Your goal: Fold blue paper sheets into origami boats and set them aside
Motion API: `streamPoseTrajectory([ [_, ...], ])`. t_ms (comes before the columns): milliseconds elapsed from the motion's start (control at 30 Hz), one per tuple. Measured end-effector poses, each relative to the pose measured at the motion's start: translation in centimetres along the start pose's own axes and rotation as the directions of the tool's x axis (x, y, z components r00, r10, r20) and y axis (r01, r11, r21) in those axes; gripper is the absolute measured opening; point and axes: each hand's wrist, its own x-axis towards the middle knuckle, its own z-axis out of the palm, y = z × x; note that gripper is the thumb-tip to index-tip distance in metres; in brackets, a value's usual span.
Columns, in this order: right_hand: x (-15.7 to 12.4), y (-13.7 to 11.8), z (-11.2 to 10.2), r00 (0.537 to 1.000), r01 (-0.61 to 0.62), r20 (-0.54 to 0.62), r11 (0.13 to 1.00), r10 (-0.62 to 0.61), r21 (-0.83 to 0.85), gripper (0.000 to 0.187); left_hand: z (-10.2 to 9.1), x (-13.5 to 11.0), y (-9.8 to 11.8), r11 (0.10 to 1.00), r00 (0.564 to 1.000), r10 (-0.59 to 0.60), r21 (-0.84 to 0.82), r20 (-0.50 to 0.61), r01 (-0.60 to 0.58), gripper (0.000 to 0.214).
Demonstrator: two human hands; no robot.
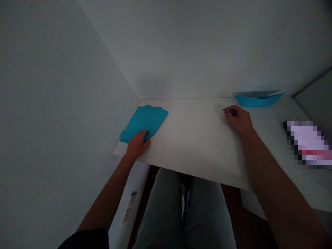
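A stack of blue paper sheets (145, 119) lies at the left end of the white table, its edges slightly out of line. My left hand (138, 144) rests on the near right corner of the stack, thumb and index finger apart with blue paper showing between them. Over the right half of the table is my right hand (239, 119), its fingers curled in and their tips close together; I see nothing in them. Just beyond it, against the back wall, stands a folded blue paper boat (259, 100).
The white table (192, 138) meets walls at its back and left. At the right lies a flat item with a pixelated surface (308, 141). My legs are below the table's front edge. A socket panel (129, 209) sits low on the left wall.
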Motion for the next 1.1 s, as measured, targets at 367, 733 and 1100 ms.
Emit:
streamPoseTrajectory([
  [367, 0.1, -0.1, 0.3, 0.999, 0.034, 0.006, 0.999, -0.034, 0.025, 0.023, -2.2, 0.7, -0.4, 0.98, 0.94, 0.112, 0.122, 0.321, -0.159, 0.092],
  [733, 0.1, 0.1, 0.4, 0.999, 0.044, 0.02, 0.996, -0.046, 0.081, 0.027, -8.3, 1.6, 2.3, 0.957, 0.974, 0.227, -0.183, -0.02, -0.227, 0.034],
  [1100, -0.5, -2.4, 0.6, 0.987, 0.003, 0.143, 0.902, -0.072, 0.432, 0.077, -9.4, 9.3, 11.3, 0.407, 0.967, 0.106, -0.877, -0.233, -0.256, 0.059],
])
